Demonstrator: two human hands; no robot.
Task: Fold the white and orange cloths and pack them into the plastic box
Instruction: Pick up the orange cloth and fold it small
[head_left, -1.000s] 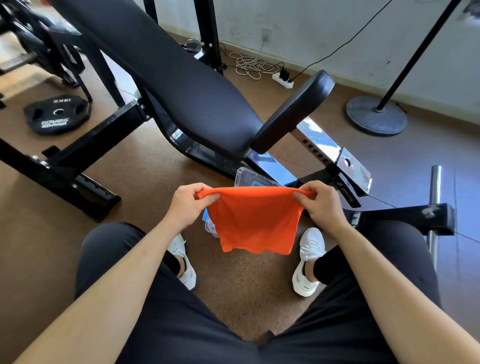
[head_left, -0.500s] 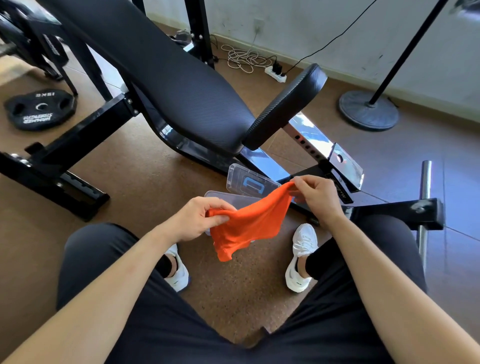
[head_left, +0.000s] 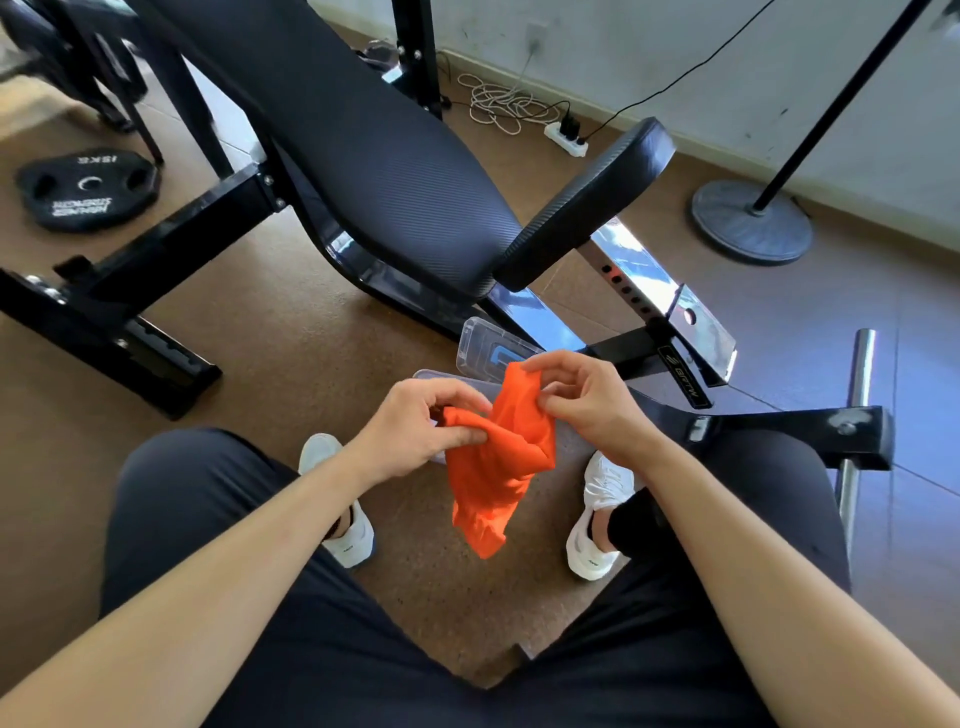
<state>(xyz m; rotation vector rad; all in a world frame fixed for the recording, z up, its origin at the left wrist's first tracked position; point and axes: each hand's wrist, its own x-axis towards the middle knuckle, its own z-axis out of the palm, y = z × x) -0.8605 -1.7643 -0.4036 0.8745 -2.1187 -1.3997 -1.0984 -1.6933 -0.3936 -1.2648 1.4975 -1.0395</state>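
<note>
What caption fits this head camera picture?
Both hands, left hand and right hand, fold an orange cloth above the plastic box.

The orange cloth (head_left: 498, 457) is gathered and hangs down in loose folds, its lower end pointing to the floor. It is in front of the plastic box (head_left: 431, 375) and covers most of it. The box is clear and stands on the floor; its clear lid (head_left: 485, 349) with a blue mark leans just behind the box.
</note>
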